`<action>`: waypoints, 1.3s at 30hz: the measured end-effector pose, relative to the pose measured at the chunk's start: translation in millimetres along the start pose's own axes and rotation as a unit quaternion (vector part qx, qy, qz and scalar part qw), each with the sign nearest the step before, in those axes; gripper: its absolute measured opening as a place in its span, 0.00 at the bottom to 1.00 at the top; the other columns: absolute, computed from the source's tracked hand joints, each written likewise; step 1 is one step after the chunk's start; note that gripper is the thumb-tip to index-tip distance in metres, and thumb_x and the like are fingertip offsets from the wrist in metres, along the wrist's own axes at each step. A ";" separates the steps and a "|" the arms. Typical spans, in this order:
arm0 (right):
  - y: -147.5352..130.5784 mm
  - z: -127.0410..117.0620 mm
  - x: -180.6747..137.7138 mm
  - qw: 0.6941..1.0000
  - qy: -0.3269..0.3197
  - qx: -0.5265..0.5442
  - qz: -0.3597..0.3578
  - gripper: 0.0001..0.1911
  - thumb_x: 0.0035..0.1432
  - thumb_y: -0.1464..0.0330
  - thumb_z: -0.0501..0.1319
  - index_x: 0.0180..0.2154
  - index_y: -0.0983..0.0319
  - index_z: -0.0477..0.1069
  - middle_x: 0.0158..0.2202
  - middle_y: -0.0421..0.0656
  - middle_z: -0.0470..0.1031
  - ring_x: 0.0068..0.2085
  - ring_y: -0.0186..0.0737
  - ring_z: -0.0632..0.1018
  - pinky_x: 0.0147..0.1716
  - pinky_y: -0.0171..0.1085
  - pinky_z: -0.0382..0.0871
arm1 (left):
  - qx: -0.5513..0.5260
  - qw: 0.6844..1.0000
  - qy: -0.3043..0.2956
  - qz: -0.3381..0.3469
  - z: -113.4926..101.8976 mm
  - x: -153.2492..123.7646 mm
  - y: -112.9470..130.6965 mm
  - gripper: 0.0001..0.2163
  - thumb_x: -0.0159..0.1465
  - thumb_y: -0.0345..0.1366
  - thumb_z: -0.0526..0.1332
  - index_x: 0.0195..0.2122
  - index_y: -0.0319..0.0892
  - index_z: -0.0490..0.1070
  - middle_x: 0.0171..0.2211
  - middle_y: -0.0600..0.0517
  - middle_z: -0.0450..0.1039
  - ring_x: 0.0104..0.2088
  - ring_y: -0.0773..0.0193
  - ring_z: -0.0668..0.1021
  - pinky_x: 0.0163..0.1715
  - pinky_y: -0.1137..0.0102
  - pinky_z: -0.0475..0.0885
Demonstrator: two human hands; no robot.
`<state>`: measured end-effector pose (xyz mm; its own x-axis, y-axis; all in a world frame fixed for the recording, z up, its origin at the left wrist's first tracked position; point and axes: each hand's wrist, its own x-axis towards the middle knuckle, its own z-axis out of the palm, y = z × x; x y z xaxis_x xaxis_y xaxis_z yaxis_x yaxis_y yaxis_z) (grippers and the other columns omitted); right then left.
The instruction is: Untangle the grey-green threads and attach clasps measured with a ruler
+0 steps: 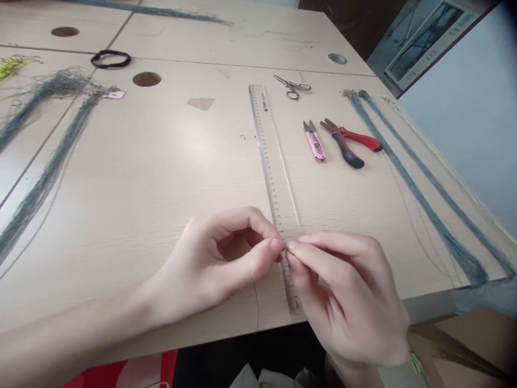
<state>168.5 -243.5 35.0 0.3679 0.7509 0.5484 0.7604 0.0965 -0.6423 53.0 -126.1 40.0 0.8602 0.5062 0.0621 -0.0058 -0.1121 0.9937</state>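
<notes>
**A Fine Pinch at Lower Centre**

The left hand [226, 258] pressed thumb against forefinger, its other fingers curled behind. The right hand [351, 285] met it tip to tip, thumb and forefinger closed in a matching pinch. Between them, at lower centre of the frame, sat a tiny piece [284, 246], mostly covered by the fingertips; what it was could not be told. Its smallness probably explained the fingertip grip, with both hands brought so close together.

A dark thread [257, 307] showed below the left hand, running toward the table's near edge; whether it joined the pinched piece was hidden.

Under the fingertips lay a clear ruler [272, 161], pointing away toward upper centre, perhaps set there so its scale was close to the work. Right of it rested pink snips [316, 146], red-and-black pliers [346, 150] with handles spread, and scissors [291, 86] farther up, seemingly grouped for easy reach yet off the working spot.

At the frame's right, two blue-grey thread bundles [418, 188] lay stretched out, likely to limit tangling. Similar strands [56, 156] slanted across the left side, near a black band [111, 66] at upper left.
</notes>
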 end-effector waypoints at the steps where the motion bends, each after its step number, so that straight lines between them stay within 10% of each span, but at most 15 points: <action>1: 0.1 0.1 -0.5 1.000 0.004 0.008 0.006 0.09 0.53 0.75 0.62 0.34 0.54 0.73 0.33 0.41 0.74 0.31 0.36 0.75 0.22 0.33 0.70 | -0.004 1.000 0.002 0.004 0.4 -0.2 -0.5 0.05 0.61 0.30 0.58 0.28 0.39 0.70 0.23 0.54 0.71 0.25 0.69 0.73 0.23 0.76 0.69; 11: 0.3 2.3 -10.3 0.984 0.005 0.131 0.123 0.04 0.54 0.73 0.58 0.30 0.60 0.69 0.28 0.42 0.69 0.31 0.38 0.72 0.22 0.35 0.65 | 0.008 0.999 -0.017 0.027 1.3 -3.7 -8.1 0.05 0.62 0.33 0.59 0.30 0.39 0.71 0.26 0.53 0.72 0.26 0.68 0.73 0.23 0.74 0.67; 39: 2.4 4.3 -10.2 0.990 -0.001 0.095 0.102 0.03 0.54 0.72 0.59 0.30 0.59 0.67 0.27 0.42 0.68 0.29 0.37 0.71 0.20 0.34 0.65 | 0.032 0.999 -0.004 0.039 2.1 -5.5 -6.1 0.03 0.60 0.30 0.60 0.29 0.41 0.72 0.25 0.54 0.71 0.24 0.68 0.72 0.22 0.74 0.66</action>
<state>164.3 -248.2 25.5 0.5023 0.7694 0.3947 0.5549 0.0633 -0.8295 49.3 -130.0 33.3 0.8622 0.4875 0.1374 -0.0395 -0.2057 0.9778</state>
